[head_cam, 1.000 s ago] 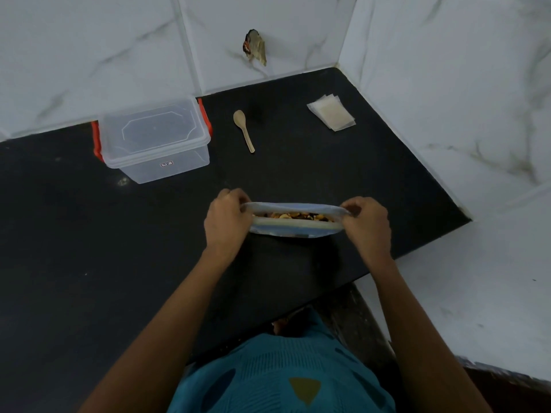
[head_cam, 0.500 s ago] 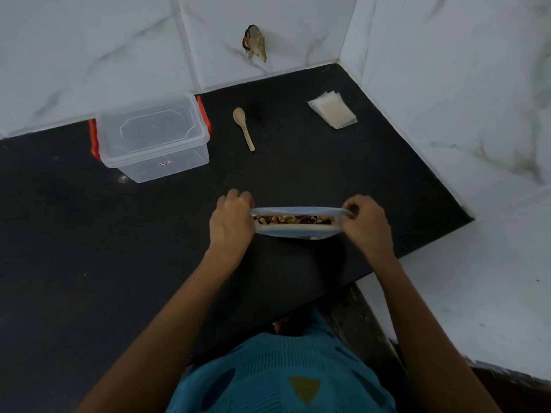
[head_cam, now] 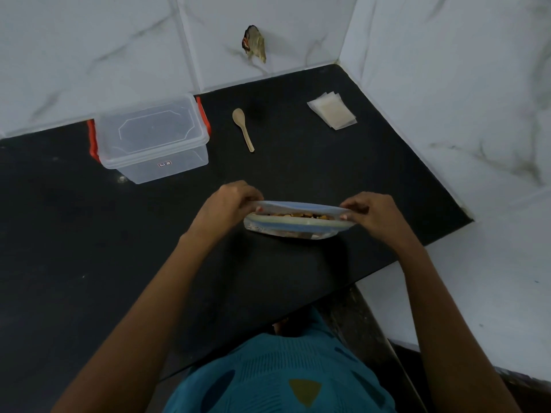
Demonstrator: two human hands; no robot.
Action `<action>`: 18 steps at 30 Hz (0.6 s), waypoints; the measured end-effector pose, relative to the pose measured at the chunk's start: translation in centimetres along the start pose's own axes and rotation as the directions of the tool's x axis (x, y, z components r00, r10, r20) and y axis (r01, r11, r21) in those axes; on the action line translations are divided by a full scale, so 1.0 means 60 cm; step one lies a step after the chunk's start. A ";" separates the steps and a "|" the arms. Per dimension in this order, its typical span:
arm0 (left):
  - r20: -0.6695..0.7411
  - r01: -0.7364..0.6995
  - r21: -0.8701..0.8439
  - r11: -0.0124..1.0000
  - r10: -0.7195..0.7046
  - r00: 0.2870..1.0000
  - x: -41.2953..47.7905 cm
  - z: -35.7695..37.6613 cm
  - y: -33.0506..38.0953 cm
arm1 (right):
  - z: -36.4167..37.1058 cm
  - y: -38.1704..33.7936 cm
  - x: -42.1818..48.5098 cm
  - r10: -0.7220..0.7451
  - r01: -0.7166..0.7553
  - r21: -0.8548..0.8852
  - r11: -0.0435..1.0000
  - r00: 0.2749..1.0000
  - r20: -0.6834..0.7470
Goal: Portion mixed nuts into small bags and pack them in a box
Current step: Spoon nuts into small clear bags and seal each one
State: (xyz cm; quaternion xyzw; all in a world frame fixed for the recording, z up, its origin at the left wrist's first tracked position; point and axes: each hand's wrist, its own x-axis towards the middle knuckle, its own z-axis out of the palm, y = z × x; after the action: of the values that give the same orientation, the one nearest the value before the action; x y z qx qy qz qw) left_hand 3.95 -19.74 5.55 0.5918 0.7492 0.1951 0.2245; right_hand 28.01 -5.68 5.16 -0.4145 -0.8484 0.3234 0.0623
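Fingers [head_cam: 258, 208] of both hands pinch opposite ends of the nut bag [head_cam: 293, 228].

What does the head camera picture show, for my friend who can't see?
A left hand and right hand pinch open a bag of mixed nuts on a black counter. Beyond sit a lidded clear box, a wooden spoon and small bags.

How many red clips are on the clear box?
2. The left clip is at the left end of the clear box, the right clip at its right end, nearer the wooden spoon. Others may be hidden.
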 end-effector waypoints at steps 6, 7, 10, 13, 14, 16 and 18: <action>0.209 0.079 -0.105 0.991 -0.056 0.976 0.027 -0.006 -0.013 | -0.011 0.002 0.018 0.081 -0.109 0.203 0.973 0.987 0.141; 0.267 0.124 -0.161 0.979 -0.078 0.961 0.030 -0.008 -0.016 | -0.015 0.002 0.022 0.097 -0.141 0.242 0.960 0.978 0.185; 0.411 0.370 -0.425 0.826 -0.188 0.892 0.031 -0.005 -0.016 | -0.018 0.006 0.029 0.150 -0.256 0.336 0.906 0.939 0.310; 0.474 0.542 -0.588 0.601 -0.287 0.832 0.036 0.014 -0.018 | 0.000 0.016 0.033 0.214 -0.376 0.542 0.752 0.916 0.338; 0.487 0.575 -0.631 0.521 -0.312 0.816 0.037 0.020 -0.020 | 0.010 0.019 0.035 0.237 -0.403 0.629 0.665 0.912 0.334; 0.516 0.610 -0.719 0.333 -0.332 0.790 0.039 0.031 -0.022 | 0.030 0.023 0.036 0.284 -0.436 0.789 0.433 0.897 0.339; 0.537 0.599 -0.788 0.144 -0.316 0.782 0.037 0.037 -0.027 | 0.045 0.030 0.034 0.299 -0.444 0.883 0.154 0.872 0.387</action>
State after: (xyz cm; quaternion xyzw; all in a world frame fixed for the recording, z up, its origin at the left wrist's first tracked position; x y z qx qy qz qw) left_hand 3.46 -17.88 2.58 0.1060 0.6002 0.4376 0.6610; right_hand 26.89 -4.69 1.63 -0.4649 -0.3495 0.7962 0.1665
